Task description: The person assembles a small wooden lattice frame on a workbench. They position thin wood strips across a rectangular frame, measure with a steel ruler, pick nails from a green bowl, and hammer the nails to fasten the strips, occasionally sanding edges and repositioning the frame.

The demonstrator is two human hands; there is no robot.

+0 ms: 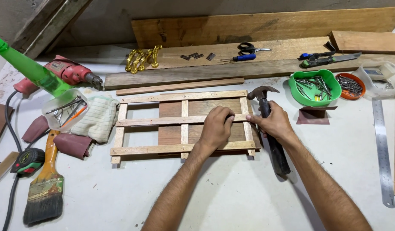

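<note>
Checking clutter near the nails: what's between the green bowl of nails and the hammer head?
Head view: bare white tabletop between the green plastic bowl of nails and the black-handled claw hammer in the right hand. A brown sandpaper sheet lies just below that gap.

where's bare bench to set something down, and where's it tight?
Free: the bench in front of the wooden frame, between paintbrush and steel ruler. Crowded: left side by the drill and nail cup, back planks, and the green bowl corner.

Wooden frame [182, 124] lies between cloth [97, 117] left and nail bowl [315, 87] right.
</note>
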